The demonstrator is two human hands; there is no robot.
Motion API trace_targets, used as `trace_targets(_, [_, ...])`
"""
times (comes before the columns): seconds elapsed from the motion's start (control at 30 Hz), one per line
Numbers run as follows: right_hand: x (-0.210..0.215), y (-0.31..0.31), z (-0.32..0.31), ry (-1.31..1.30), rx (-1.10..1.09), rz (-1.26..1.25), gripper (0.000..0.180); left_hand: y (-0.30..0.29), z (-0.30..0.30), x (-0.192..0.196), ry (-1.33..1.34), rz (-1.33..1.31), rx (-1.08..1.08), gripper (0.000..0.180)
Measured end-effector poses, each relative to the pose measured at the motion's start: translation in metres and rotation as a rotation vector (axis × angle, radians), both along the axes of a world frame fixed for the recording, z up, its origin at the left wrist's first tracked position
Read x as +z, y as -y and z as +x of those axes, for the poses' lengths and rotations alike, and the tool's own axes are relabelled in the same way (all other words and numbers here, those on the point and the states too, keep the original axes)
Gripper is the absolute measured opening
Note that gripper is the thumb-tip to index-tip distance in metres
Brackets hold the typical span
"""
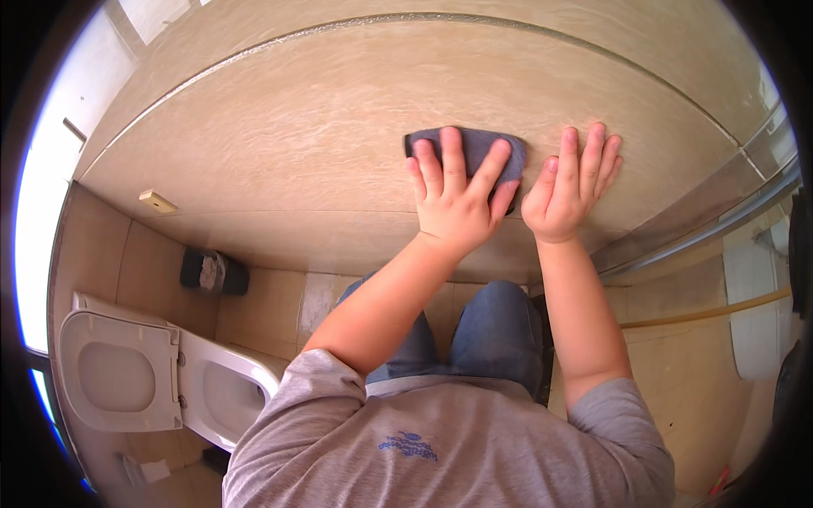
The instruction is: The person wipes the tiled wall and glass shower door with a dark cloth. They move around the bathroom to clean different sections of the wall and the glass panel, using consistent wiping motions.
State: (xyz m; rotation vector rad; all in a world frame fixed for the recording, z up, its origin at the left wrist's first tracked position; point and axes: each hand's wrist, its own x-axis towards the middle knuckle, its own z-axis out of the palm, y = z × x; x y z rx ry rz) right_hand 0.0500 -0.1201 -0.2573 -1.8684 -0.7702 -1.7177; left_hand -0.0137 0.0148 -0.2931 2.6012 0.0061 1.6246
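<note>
My left hand [461, 199] presses a dark grey cloth [483, 141] against the beige tiled wall [313, 127], with its fingers spread over the cloth. Part of the cloth is hidden under the hand, and its corners stick out past the fingertips. Just to the right, my right hand [569, 193] rests against the same tile with nothing in it. Its fingers are stretched out and point up the wall. A small gap separates the two hands.
Low on the left stands a white toilet [118, 372] with its lid raised. A dark bin [213, 271] with a pale liner sits in the corner behind it. A small cream fixture [158, 201] projects from the wall. On the right, a curved metal rail [703, 227] runs past a yellowish hose [703, 316].
</note>
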Motion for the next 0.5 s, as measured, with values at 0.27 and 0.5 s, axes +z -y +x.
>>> trace_targets(0.27, [-0.013, 0.004, -0.016, -0.097, 0.118, -0.093, 0.043, -0.112, -0.028, -0.007, 0.133, -0.464, 0.151, 0.079])
trace_targets(0.5, [-0.066, -0.023, -0.009, -0.014, -0.023, -0.13, 0.044, -0.031, -0.003, -0.036, 0.203, -0.348, -0.033, 0.074])
